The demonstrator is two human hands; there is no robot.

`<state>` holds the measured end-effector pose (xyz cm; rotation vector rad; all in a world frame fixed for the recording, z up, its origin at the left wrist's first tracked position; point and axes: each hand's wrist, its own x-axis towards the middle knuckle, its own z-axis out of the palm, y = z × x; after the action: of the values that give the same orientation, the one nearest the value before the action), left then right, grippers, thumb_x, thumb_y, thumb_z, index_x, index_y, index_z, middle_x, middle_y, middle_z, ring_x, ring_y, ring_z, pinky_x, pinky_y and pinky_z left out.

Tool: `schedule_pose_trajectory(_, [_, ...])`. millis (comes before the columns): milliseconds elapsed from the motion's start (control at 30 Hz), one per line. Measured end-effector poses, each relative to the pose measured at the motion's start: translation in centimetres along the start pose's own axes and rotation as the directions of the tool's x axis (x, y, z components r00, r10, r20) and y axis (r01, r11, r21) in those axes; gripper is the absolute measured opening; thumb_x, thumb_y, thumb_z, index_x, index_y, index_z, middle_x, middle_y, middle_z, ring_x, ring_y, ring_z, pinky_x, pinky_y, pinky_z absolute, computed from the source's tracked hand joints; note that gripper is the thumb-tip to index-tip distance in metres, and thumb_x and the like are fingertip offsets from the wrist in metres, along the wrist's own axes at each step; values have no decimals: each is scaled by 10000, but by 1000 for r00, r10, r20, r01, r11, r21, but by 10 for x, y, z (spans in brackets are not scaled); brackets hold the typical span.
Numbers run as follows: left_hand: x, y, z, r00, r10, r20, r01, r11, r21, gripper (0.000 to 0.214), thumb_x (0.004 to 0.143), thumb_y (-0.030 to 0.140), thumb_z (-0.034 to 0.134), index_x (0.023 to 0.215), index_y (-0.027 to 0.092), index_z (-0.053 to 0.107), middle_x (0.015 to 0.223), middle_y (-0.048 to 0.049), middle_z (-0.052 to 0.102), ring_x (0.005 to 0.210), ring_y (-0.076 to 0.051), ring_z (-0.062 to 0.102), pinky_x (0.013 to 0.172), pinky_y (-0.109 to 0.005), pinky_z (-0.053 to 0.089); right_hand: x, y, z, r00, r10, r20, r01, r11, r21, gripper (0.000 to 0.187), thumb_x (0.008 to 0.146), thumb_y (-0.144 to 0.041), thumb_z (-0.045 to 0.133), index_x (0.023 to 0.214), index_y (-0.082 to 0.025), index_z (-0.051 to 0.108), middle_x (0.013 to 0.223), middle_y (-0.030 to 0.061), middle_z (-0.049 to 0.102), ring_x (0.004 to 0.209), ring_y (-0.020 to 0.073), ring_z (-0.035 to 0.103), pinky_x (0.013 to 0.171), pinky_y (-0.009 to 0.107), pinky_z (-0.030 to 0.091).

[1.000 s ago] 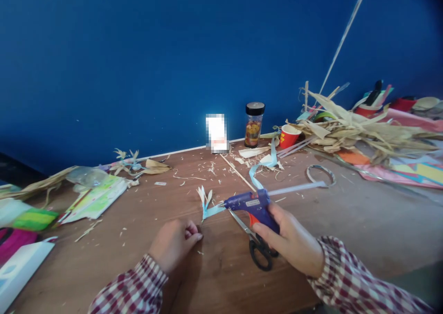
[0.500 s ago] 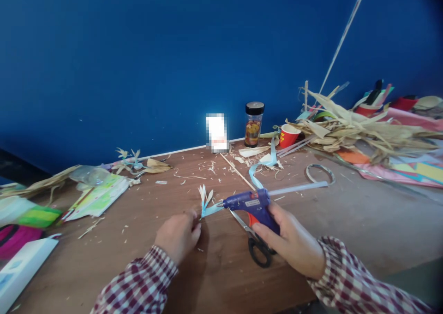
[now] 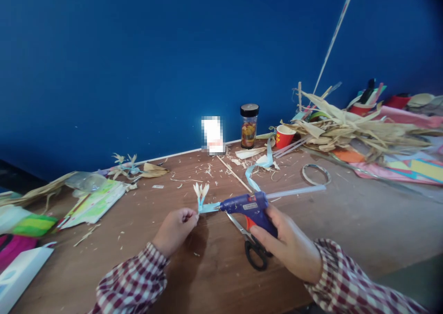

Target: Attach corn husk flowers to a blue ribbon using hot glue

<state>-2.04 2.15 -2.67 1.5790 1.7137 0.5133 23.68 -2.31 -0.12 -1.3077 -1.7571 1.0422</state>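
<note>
Where the brown wooden table meets the blue wall, a black-lidded jar stands near a red paper cup, with corn husks heaped far right. Near the middle, the left hand has thumb and fingers pinched together at the base of a small flower with blue ribbon. The right hand curls its fingers around a hot-glue gun, its nozzle at the ribbon, partly hiding black-handled scissors.

The head view looks forward and down from above the near edge of the tabletop, close behind the left hand and right hand, facing the wall at the far edge.
</note>
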Motion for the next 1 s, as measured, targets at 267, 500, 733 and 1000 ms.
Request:
schedule_pose_trajectory(267, [-5, 7, 6, 966, -166, 198, 254, 755, -605, 298, 644, 416, 591, 600, 144, 475, 477, 69, 395, 372, -22, 266, 361, -159, 145, 6, 4, 12, 968, 217, 122, -249, 851, 463, 387, 843, -502, 339, 717, -164, 478, 611, -10, 481, 488, 87, 452, 454, 204, 387])
schedule_pose_trajectory(500, [-7, 10, 21, 971, -200, 134, 237, 691, -683, 309, 594, 402, 643, 602, 131, 495, 502, 53, 447, 387, -17, 290, 347, -144, 169, 15, 7, 25, 971, 178, 158, -233, 848, 477, 374, 810, -517, 410, 727, -162, 494, 585, -32, 467, 469, 70, 441, 444, 186, 360])
schedule_pose_trajectory(733, [-5, 5, 25, 978, -176, 112, 203, 679, -706, 319, 606, 420, 638, 602, 131, 504, 502, 52, 437, 384, -21, 295, 351, -146, 173, 23, 11, 28, 965, 213, 154, -262, 811, 522, 409, 789, -537, 431, 761, -144, 537, 604, -8, 525, 462, 69, 452, 435, 190, 361])
schedule_pose_trajectory(1000, [-6, 4, 26, 981, -158, 115, 192, 679, -708, 312, 642, 423, 615, 602, 133, 508, 451, 68, 395, 366, -15, 267, 347, -145, 169, 22, 13, 32, 973, 136, 187, -215, 826, 521, 439, 823, -510, 401, 896, -117, 583, 771, 68, 606, 598, 97, 517, 466, 189, 358])
